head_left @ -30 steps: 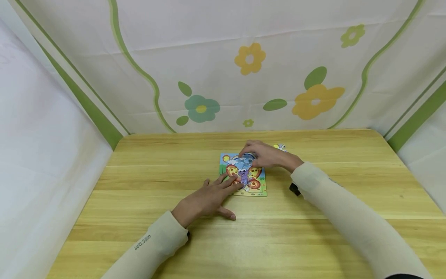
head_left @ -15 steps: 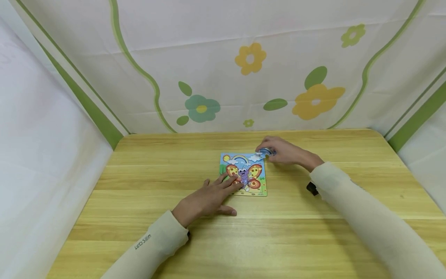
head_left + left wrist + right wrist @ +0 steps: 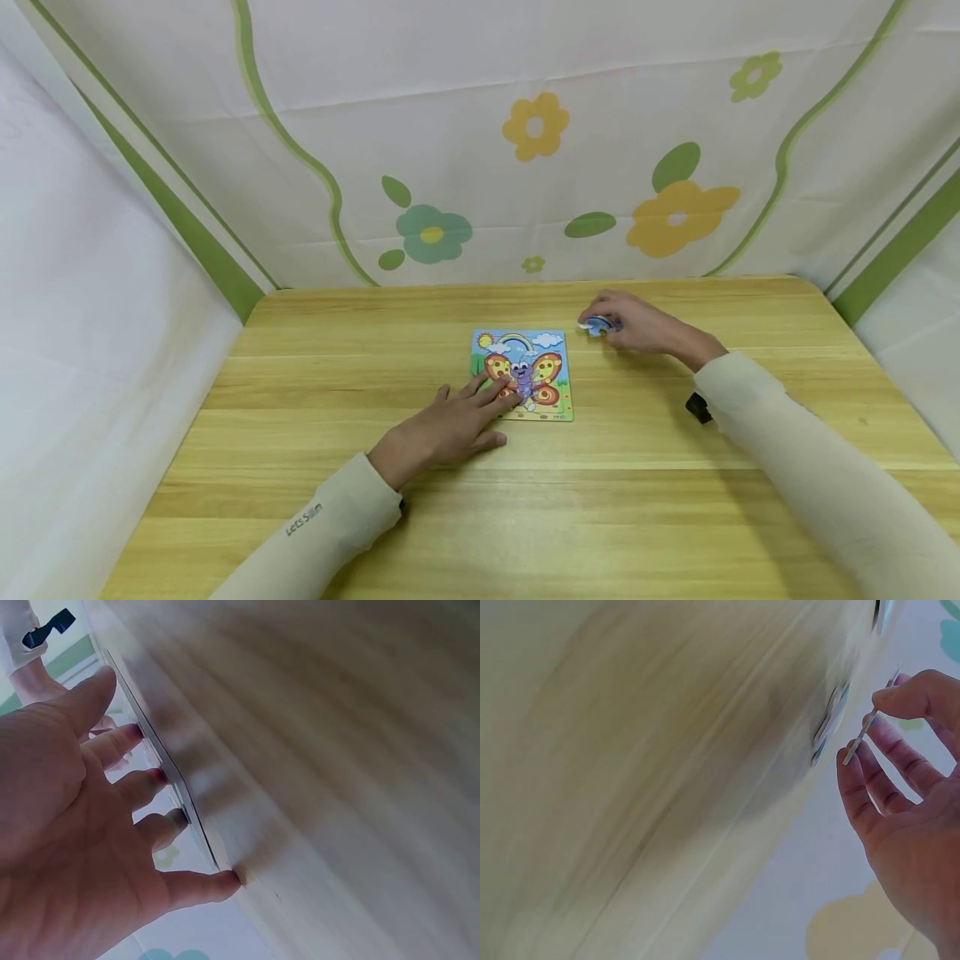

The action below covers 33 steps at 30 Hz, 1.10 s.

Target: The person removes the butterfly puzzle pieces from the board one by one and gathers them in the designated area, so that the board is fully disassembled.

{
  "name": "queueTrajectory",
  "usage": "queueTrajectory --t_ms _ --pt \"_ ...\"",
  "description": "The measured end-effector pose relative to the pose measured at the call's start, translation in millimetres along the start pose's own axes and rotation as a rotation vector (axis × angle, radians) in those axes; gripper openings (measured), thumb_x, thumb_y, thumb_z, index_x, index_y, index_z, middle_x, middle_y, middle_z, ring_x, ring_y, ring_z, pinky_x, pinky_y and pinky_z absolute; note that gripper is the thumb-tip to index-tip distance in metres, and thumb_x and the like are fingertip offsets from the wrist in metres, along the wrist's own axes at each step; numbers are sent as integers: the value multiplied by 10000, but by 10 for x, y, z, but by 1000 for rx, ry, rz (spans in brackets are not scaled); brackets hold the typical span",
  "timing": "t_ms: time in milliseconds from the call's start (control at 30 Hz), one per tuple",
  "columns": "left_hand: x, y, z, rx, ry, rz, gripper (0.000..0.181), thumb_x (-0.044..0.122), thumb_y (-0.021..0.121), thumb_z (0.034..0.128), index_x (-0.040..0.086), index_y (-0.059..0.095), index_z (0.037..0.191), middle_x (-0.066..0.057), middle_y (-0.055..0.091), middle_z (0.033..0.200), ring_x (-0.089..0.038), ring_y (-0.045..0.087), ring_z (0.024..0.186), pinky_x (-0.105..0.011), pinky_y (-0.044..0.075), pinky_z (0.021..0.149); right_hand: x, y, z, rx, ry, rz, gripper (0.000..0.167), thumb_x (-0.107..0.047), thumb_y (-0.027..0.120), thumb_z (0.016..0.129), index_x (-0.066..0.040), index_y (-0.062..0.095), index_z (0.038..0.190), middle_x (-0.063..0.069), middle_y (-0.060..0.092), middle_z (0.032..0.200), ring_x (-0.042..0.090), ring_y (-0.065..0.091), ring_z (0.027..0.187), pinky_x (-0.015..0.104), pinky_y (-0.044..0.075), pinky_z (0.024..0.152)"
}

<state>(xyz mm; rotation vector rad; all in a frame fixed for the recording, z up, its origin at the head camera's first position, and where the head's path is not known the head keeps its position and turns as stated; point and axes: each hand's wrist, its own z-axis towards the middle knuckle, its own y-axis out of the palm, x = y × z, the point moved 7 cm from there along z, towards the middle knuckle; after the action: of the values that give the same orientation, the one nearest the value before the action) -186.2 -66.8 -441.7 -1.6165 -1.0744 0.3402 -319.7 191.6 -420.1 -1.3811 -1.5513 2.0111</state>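
Note:
A square butterfly puzzle board (image 3: pixel 556 400) lies on the wooden table, its picture showing a sun, a rainbow and clouds. My left hand (image 3: pixel 453 422) has its fingers spread over the board's lower left part, hiding some of the picture. In the left wrist view, fingertips touch the thin board edge (image 3: pixel 177 780). To the right of the board, my right hand (image 3: pixel 637 325) pinches a blue puzzle piece (image 3: pixel 597 325) with a rainbow on it. The right wrist view shows this flat piece between thumb and fingers, held above the table.
Under the right hand lie loose puzzle pieces (image 3: pixel 829 724) on the table, seen edge-on; how many I cannot tell. The wooden tabletop (image 3: pixel 337 358) extends around the board. A white flowered cloth (image 3: pixel 480 150) stands behind the table's back edge.
From over the board's top, my right hand has moved right with the blue puzzle piece, off the board. The board's rainbow and clouds are uncovered. My left hand has barely moved.

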Motion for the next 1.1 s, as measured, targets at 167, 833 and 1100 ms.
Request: queueTrajectory --t_ms 167,833,1100 --pt "1 -2 -2 2 1 5 617 453 446 1118 306 248 1683 10 135 1777 -310 73 1652 -723 222 1231 100 -66 -74 5 25 -12 493 134 586 866 -18 706 1318 223 636 1311 389 604 1174 525 527 948" --pt "14 -1 -22 1 8 27 683 443 521 1093 292 224 1690 -12 140 1777 -327 74 1650 -720 254 1220 493 -255 -291 46 76 -37 465 157 611 848 6 714 1276 253 651 1301 439 604 1185 600 517 973" --pt "16 1 -18 -3 6 34 689 451 523 1090 297 222 1690 -7 144 1777 -323 76 1651 -717 251 1223 560 -262 -330 50 76 -49 445 169 638 849 17 719 1259 262 657 1281 452 603 1187 616 511 959"
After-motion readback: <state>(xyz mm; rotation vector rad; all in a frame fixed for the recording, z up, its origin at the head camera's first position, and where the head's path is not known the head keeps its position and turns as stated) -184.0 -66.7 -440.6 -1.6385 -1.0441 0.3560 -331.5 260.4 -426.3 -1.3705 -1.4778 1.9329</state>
